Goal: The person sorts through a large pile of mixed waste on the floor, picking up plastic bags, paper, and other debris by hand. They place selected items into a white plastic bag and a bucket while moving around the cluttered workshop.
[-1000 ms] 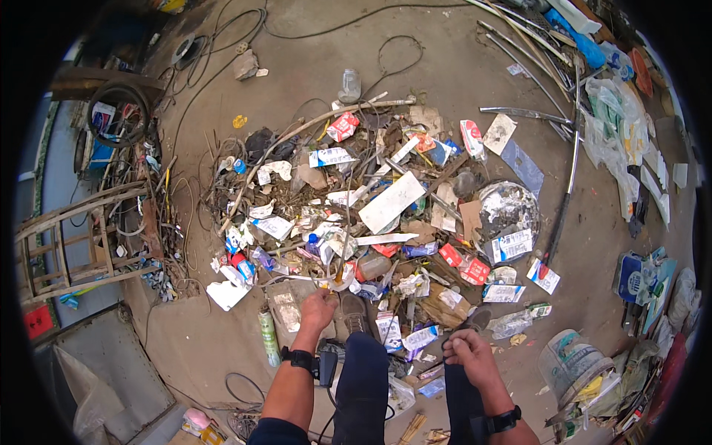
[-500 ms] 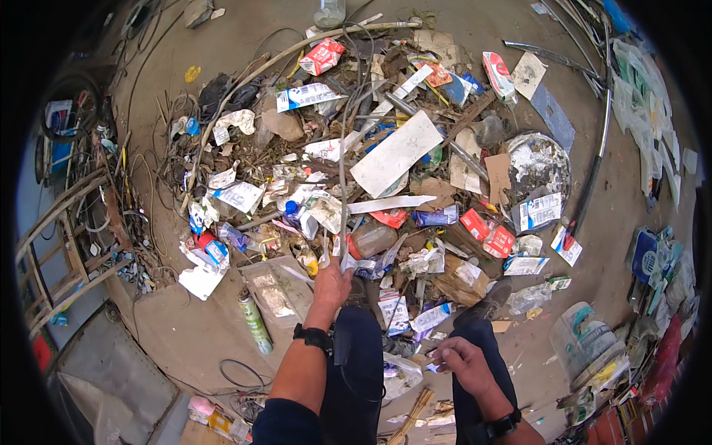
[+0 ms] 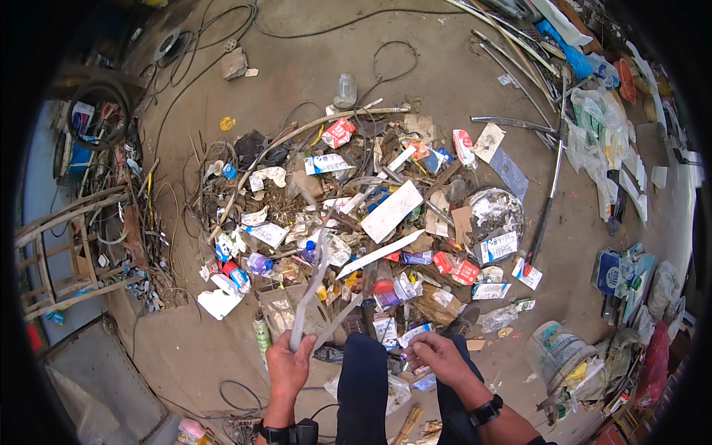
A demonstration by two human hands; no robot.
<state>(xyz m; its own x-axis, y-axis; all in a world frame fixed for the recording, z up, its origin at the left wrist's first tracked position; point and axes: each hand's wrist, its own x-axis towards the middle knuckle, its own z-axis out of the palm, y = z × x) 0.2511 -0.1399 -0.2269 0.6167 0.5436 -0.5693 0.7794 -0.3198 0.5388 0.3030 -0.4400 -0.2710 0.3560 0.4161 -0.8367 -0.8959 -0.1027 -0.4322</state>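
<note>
My left hand (image 3: pixel 288 365) is closed round the lower end of a long, limp greyish-white strip (image 3: pixel 300 319). The strip rises over the heap, its upper part blurred; a second pale length trails off beside my fingers. In front of my right knee, my right hand (image 3: pixel 439 361) has its fingers curled together; what they hold, if anything, is too small to make out. Ahead of both hands spreads a heap of mixed waste. It includes a white board (image 3: pixel 391 211), flattened cartons (image 3: pixel 455 268) and a clear plastic bottle with a red cap (image 3: pixel 383 284).
A green spray can (image 3: pixel 262 337) stands by my left hand. Farther right lie a black-and-silver pole (image 3: pixel 546 211), a dirty white bucket (image 3: pixel 552 356) and clear plastic bags (image 3: pixel 593 122). At left there is a wooden frame (image 3: pixel 67 252); a glass jar (image 3: pixel 345 90) stands beyond the heap.
My left hand has drawn back from the heap toward me and leftward, bringing the strip along. My right hand has shifted slightly left. The view has tilted up, showing more ground beyond.
</note>
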